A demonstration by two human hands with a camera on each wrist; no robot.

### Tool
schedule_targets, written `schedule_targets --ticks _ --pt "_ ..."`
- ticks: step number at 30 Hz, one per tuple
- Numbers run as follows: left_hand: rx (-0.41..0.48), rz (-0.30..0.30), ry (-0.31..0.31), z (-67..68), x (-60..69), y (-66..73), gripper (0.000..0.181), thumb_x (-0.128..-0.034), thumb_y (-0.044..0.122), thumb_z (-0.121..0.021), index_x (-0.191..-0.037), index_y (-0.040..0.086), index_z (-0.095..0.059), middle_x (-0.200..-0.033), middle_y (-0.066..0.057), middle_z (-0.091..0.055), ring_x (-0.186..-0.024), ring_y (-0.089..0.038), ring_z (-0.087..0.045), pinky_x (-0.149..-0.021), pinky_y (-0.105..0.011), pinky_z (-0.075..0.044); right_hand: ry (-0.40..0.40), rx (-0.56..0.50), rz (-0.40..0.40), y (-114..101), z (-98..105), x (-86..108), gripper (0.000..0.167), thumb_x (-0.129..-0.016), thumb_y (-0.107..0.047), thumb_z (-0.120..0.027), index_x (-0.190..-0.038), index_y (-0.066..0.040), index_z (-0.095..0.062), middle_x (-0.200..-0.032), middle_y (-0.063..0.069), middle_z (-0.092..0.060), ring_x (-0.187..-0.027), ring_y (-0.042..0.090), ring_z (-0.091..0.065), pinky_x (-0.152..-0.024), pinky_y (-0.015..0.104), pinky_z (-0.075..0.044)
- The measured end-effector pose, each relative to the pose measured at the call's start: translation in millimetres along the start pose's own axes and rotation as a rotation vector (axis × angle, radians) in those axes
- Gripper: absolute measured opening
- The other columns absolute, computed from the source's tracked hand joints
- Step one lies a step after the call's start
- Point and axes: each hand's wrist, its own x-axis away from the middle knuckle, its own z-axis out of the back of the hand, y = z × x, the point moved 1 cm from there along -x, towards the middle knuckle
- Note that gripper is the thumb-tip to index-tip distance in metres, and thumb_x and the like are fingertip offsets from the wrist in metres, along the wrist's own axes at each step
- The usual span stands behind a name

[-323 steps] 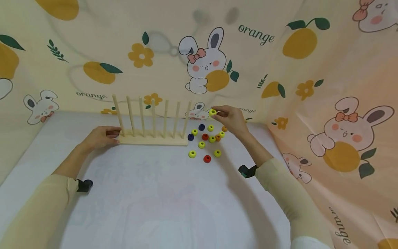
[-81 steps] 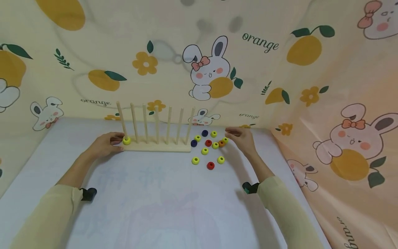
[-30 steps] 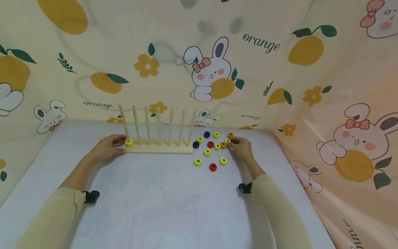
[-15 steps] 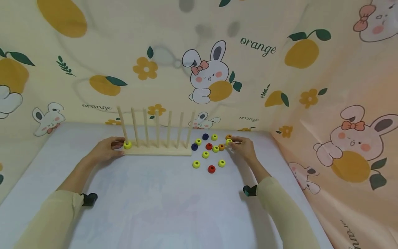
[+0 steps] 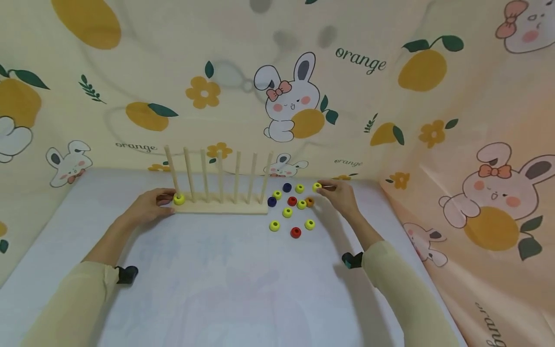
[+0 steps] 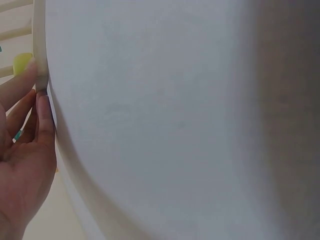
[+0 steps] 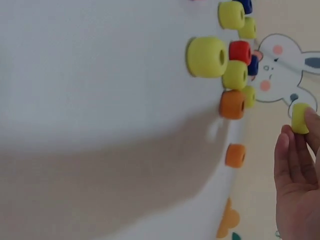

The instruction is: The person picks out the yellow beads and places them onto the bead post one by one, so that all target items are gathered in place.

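Yellow bead (image 5: 317, 187) is up off the table, past the R end of the peg rack (image 5: 221, 208), pinched btwn thumb & fingertips of the R hand (image 5: 340, 196). Rack stands upright, 7 pegs in a row; another yellow bead (image 5: 179, 199) is at the bottom of its leftmost peg (image 5: 171, 168). L hand (image 5: 149, 206) pinches the rack's L end w/ thumb & fingers. Loose beads lie R of the rack: 6 yellow, 2 red, 2 dk blue, 2 orange. One dk blue bead (image 5: 271, 201) is at the rack's R end, can't tell if touching; one orange bead (image 7: 235, 155), farther R of the rack, shows only in R wrist view. Under the rack: white table (image 5: 217, 279). Behind it: cloth (image 5: 243, 29) w/ bunny & fruit prints. In front of it: tan sleeves (image 5: 69, 303), black wrist cams (image 5: 127, 274).
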Motion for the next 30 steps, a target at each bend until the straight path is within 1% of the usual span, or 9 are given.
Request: schedule_targets --ticks 4,7,12,15,19,22,26,28,30 --pt "0.009 0.011 0.005 -0.1 1.1 1.9 0.067 -0.0912 0.005 -0.070 -0.147 -0.009 -0.035 -0.146 -0.032 -0.042 -0.134 -0.045 -0.043 -0.112 -0.053 -0.038 -0.012 -0.030 0.003 -9.4 1.3 -0.7 0.036 -0.089 -0.023 -0.076 -0.122 -0.009 -0.071 -0.113 0.012 -0.073 -0.102 0.027 -0.070 -0.085 0.040 -0.059" --pt "0.013 0.014 0.009 -0.2 1.5 2.0 0.068 -0.0911 0.004 -0.070 -0.147 -0.009 -0.035 -0.146 -0.032 -0.041 -0.134 -0.045 -0.043 -0.112 -0.052 -0.038 -0.026 -0.048 -0.002 -15.9 1.9 -0.4 0.036 -0.090 -0.024 -0.075 -0.123 -0.010 -0.071 -0.112 0.010 -0.073 -0.099 0.024 -0.071 -0.086 0.039 -0.059" --pt "0.019 -0.001 0.014 -1.1 2.0 1.6 0.067 -0.0909 0.003 -0.070 -0.147 -0.010 -0.036 -0.145 -0.033 -0.042 -0.133 -0.045 -0.044 -0.111 -0.051 -0.039 -0.044 -0.055 0.031 -27.4 3.2 -0.3 0.036 -0.092 -0.026 -0.074 -0.125 -0.011 -0.070 -0.113 0.007 -0.073 -0.094 0.021 -0.071 -0.086 0.037 -0.059" --pt "0.018 0.008 0.014 -1.2 3.1 1.4 0.067 -0.0905 0.003 -0.070 -0.147 -0.010 -0.036 -0.145 -0.033 -0.042 -0.133 -0.045 -0.044 -0.111 -0.051 -0.039 -0.049 -0.044 0.052 -36.3 4.6 -2.5 0.036 -0.092 -0.028 -0.073 -0.125 -0.013 -0.071 -0.115 0.006 -0.073 -0.097 0.020 -0.071 -0.086 0.034 -0.059" --pt "0.016 0.027 0.011 -1.4 4.3 0.7 0.068 -0.0904 0.003 -0.070 -0.147 -0.010 -0.035 -0.146 -0.033 -0.041 -0.134 -0.045 -0.043 -0.112 -0.051 -0.039 -0.056 -0.063 0.083 -49.6 7.5 -8.7 0.035 -0.092 -0.026 -0.073 -0.124 -0.012 -0.071 -0.117 0.007 -0.072 -0.101 0.021 -0.070 -0.087 0.033 -0.059" --pt "0.021 0.017 0.003 -1.7 3.8 0.6 0.068 -0.0906 0.003 -0.069 -0.147 -0.010 -0.034 -0.146 -0.033 -0.041 -0.134 -0.045 -0.043 -0.112 -0.051 -0.039 -0.054 -0.084 0.093 -59.3 10.8 -12.4 0.033 -0.092 -0.024 -0.073 -0.123 -0.012 -0.071 -0.116 0.007 -0.071 -0.101 0.022 -0.069 -0.087 0.033 -0.060" --pt "0.018 0.014 0.001 -1.2 2.6 1.3 0.068 -0.0908 0.003 -0.070 -0.147 -0.010 -0.035 -0.146 -0.033 -0.041 -0.134 -0.045 -0.043 -0.112 -0.051 -0.039 -0.052 -0.064 0.111 -71.0 14.0 -13.7 0.034 -0.092 -0.025 -0.073 -0.124 -0.013 -0.071 -0.114 0.007 -0.071 -0.100 0.023 -0.068 -0.084 0.039 -0.060" --pt "0.015 0.014 0.001 -0.5 2.2 2.2 0.068 -0.0906 0.004 -0.070 -0.147 -0.010 -0.035 -0.146 -0.033 -0.041 -0.134 -0.046 -0.043 -0.112 -0.052 -0.038 -0.057 -0.044 0.125 -75.9 14.4 -13.5 0.035 -0.092 -0.027 -0.073 -0.124 -0.014 -0.071 -0.114 0.007 -0.071 -0.100 0.022 -0.068 -0.083 0.040 -0.060" --pt "0.013 0.016 0.001 0.1 1.7 2.6 0.068 -0.0906 0.004 -0.070 -0.147 -0.009 -0.035 -0.146 -0.033 -0.041 -0.134 -0.045 -0.043 -0.112 -0.052 -0.038 -0.065 -0.033 0.134 -80.5 14.0 -13.4 0.034 -0.092 -0.028 -0.073 -0.124 -0.016 -0.071 -0.112 0.005 -0.072 -0.099 0.021 -0.067 -0.082 0.038 -0.060"
